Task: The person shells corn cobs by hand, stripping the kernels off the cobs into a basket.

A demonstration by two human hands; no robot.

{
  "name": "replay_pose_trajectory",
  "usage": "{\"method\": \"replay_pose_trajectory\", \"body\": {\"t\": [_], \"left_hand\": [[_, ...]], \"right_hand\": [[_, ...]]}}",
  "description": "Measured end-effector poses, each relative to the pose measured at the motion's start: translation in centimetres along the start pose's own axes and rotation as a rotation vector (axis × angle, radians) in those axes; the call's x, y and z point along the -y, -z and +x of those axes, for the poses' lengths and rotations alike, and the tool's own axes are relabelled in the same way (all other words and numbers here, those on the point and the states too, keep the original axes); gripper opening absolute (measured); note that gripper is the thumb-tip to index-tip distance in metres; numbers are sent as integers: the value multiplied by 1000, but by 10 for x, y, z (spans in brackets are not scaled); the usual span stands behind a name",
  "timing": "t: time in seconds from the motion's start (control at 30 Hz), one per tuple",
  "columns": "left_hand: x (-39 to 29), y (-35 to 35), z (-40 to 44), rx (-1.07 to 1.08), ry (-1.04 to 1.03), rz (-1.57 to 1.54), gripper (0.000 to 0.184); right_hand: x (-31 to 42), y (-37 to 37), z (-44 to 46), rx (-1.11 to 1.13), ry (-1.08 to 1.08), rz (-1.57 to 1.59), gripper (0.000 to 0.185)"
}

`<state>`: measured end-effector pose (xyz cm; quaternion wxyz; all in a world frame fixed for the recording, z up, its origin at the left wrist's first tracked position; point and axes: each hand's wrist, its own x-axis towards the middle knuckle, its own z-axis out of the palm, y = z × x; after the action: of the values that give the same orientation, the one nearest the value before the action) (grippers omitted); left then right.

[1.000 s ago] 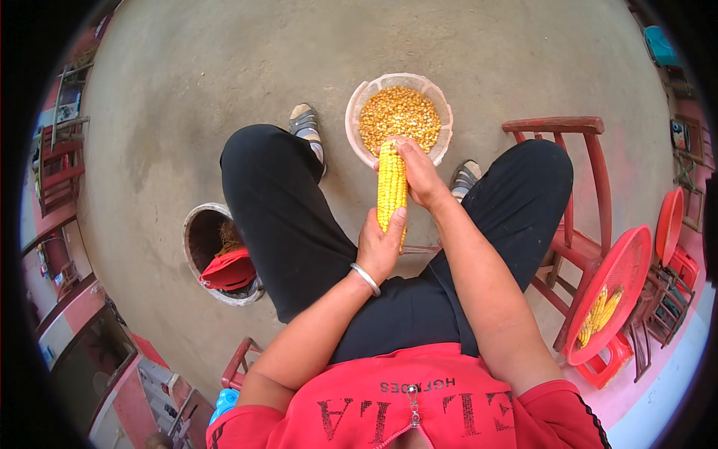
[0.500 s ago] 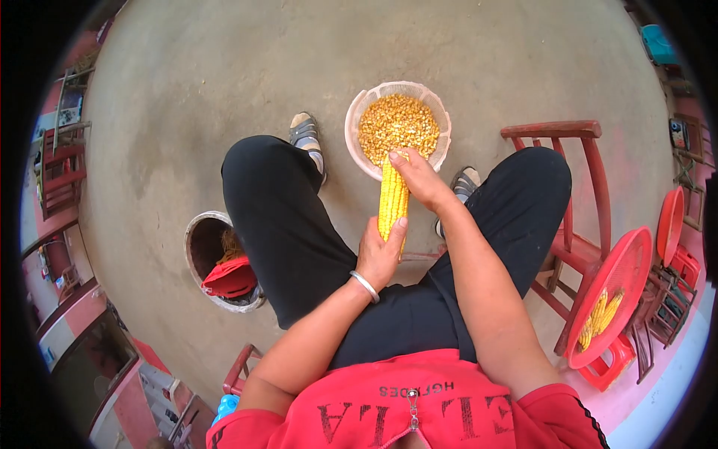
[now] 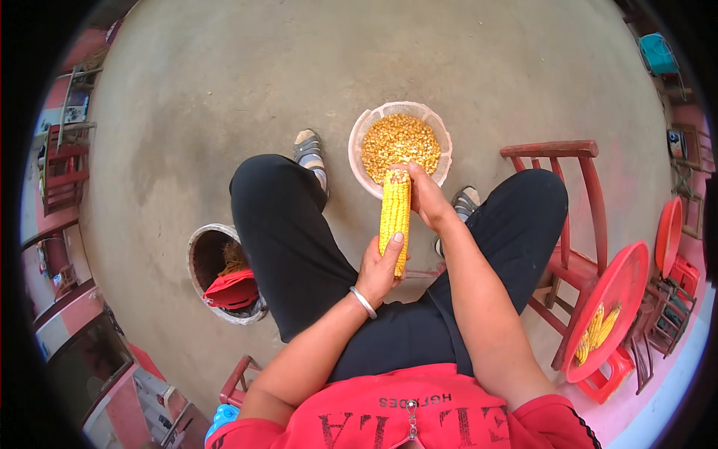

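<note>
A yellow corn cob (image 3: 394,213) is held upright in the view, between my two hands. My left hand (image 3: 379,267) is wrapped round its lower end, with a silvery bangle on that wrist. At the upper end my right hand (image 3: 426,196) grips the cob, its thumb near the tip, where a few kernels look paler or gone. Just beyond the tip, a pale pink plastic basket (image 3: 360,166) on the floor holds many loose golden kernels (image 3: 400,142).
To the left stands a round bin (image 3: 199,258) with a red item (image 3: 230,289) in it. At the right are a red wooden chair (image 3: 594,202) and a red round tray (image 3: 628,292) holding several cobs (image 3: 596,331). Sandalled feet flank the basket.
The basket, legs and hands sit lower in the view than before. My right hand has shifted on the cob, and more of its upper tip shows.
</note>
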<state>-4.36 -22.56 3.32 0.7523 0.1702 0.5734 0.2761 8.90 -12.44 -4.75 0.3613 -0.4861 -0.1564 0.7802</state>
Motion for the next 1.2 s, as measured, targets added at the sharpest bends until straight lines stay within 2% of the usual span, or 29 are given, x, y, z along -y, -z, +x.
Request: {"method": "replay_pose_trajectory", "body": {"t": [0.2,0.33,0.5,0.57,0.63,0.73,0.9,1.0,1.07,1.2], "left_hand": [[-1,2,-1,64,21,-152,45],[1,1,-2,32,-43,-41,46],[14,0,3,-20,-113,158,46],[7,-1,1,5,-50,55,45],[2,-1,0,26,-18,-11,45],[-3,-1,-2,45,17,-94,44],[-2,-1,-3,53,25,-145,43],[3,-1,-2,33,-20,-69,43],[11,0,1,-13,-117,108,43],[-3,-1,-5,26,-18,-82,44]], "right_hand": [[4,4,-6,186,13,137,39],[2,-2,-5,182,25,160,37],[-9,-5,1,14,66,71,37],[-9,-1,2,14,55,60,38],[-7,3,1,59,-34,239,35],[-1,2,-4,155,-6,301,34],[3,-1,-14,140,20,130,37],[2,-1,-11,144,32,133,38],[1,-3,-10,145,35,150,38],[-3,-4,-9,104,49,82,36]]}}
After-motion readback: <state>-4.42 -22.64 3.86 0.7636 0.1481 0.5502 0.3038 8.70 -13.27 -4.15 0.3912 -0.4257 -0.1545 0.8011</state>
